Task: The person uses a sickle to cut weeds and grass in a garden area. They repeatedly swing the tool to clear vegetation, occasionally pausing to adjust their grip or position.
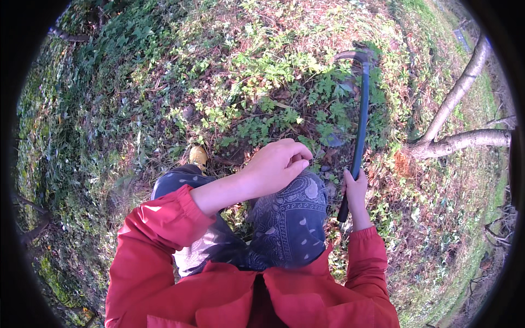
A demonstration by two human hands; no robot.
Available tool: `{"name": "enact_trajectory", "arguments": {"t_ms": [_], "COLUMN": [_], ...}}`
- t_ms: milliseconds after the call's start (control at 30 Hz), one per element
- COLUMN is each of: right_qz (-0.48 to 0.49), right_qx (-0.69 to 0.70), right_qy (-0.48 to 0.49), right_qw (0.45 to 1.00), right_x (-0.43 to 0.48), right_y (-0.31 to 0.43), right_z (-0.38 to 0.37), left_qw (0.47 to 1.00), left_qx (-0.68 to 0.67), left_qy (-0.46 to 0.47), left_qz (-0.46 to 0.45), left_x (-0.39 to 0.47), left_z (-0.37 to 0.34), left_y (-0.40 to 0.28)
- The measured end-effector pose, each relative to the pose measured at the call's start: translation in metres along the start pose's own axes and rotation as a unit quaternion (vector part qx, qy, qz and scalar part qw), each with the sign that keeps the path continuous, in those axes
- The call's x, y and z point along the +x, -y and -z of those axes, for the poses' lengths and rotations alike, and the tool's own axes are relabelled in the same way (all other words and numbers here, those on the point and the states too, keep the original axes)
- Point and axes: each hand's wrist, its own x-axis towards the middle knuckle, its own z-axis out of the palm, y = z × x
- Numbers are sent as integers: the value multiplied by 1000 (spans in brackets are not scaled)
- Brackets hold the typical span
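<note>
My right hand (356, 189) grips the lower part of the blue-green handle of a long-handled sickle (361, 110). Its black butt end sticks out below the fist. At the far end, the curved head (350, 54) bends left among the leaves. Above my right knee, in patterned dark trousers (289, 221), is my left hand (281, 162), with its back up and fingers curled. The thumb lies close to the index finger, and nothing shows in that hand, but the palm side is hidden. Low leafy weeds (266, 119) cover the ground just beyond it.
A forked tree trunk (422, 148) rises on the right, with orange-brown crumbs (404, 164) at its base. One yellow shoe (198, 156) shows beyond my left knee. Bare branches (498, 235) reach in at the right rim. Denser green plants (119, 45) grow at upper left.
</note>
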Motion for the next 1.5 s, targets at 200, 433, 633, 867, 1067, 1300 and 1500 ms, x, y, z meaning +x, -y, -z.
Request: {"name": "enact_trajectory", "arguments": {"t_ms": [200,433,633,867,1067,1300,1500], "right_qz": [-36,21,-74,-181,-32,-68,-123], "right_qx": [-41,-215,-212,-98,-63,-139,-96], "right_qy": [47,120,93,83,63,166,106], "right_qw": [997,969,970,975,996,974,982], "right_x": [106,9,-126,-150,-1,113,-12], "right_y": [-12,-84,-116,-63,-24,-25,-128], "right_z": [-70,-49,14,52,-25,-119,-39], "left_qw": [998,998,997,996,996,996,995], "left_qx": [-2,19,10,26,26,42,77], "left_qy": [51,57,34,12,5,15,7], "left_qz": [-31,-31,-73,-85,-88,-73,-64], "left_x": [17,17,8,-5,-7,-6,-19], "left_z": [-17,-16,-24,-25,-21,-11,-9], "left_y": [14,21,16,13,16,18,15]}}
